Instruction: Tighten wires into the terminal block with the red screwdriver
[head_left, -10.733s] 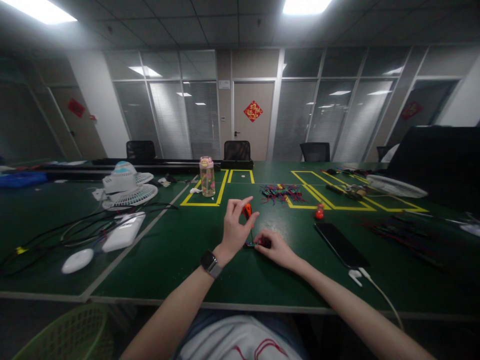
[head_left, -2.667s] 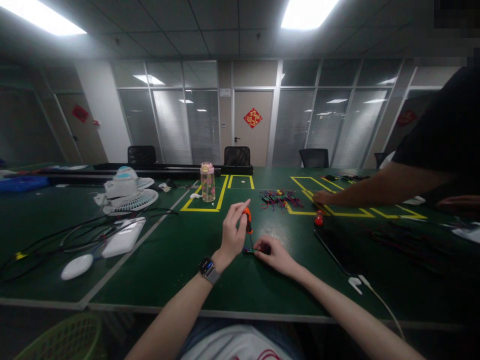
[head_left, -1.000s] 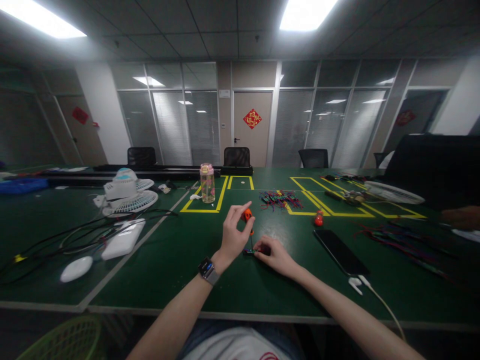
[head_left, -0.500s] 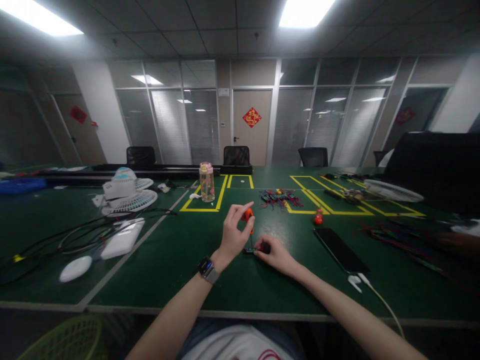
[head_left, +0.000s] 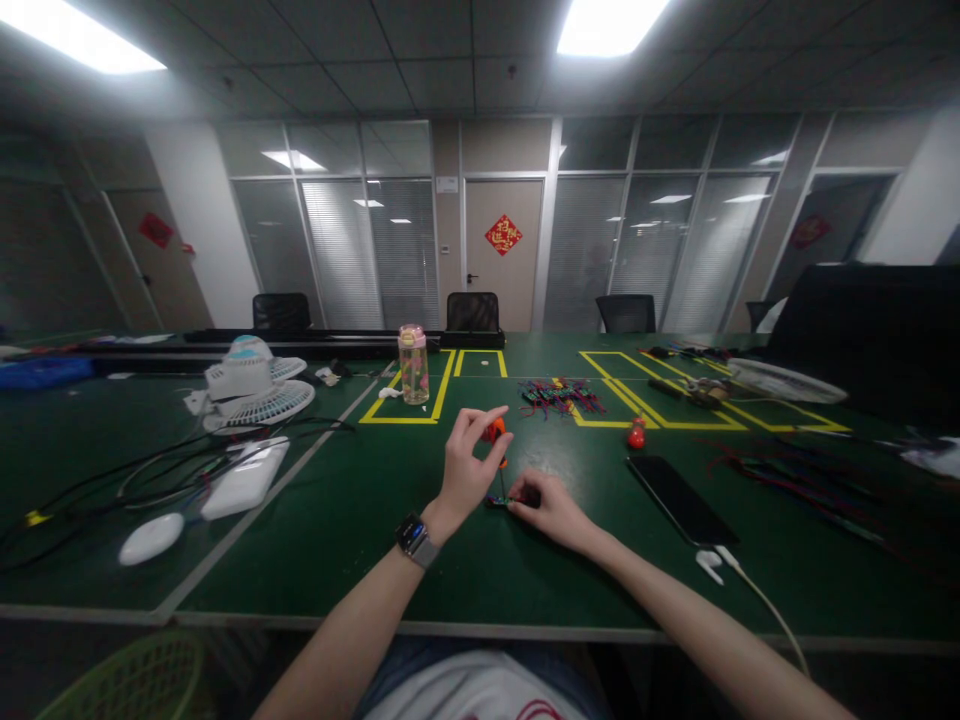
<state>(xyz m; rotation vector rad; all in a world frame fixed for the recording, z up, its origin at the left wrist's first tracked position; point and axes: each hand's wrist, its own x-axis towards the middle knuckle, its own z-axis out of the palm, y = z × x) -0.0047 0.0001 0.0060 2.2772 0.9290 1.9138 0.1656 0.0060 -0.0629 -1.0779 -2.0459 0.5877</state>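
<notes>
My left hand (head_left: 466,466), a watch on its wrist, pinches the orange handle of a small screwdriver (head_left: 496,434) that stands upright on the green table (head_left: 360,520). The screwdriver's tip rests on a small dark part (head_left: 498,501) lying on the table. My right hand (head_left: 546,505) lies low beside it, fingers closed on that part and pressing it down. What the part is exactly is too small to tell.
A black phone (head_left: 681,499) with a white cable lies to the right. A second orange-red tool (head_left: 636,434) and a heap of coloured wires (head_left: 559,396) lie behind. A bottle (head_left: 413,364), a white fan (head_left: 255,381), a white box (head_left: 244,477) and cables are at the left.
My hands have stayed in place, the left fingers shifting slightly on the screwdriver handle. Another person's arm that reached over the table at the right 2.7 s ago has gone.
</notes>
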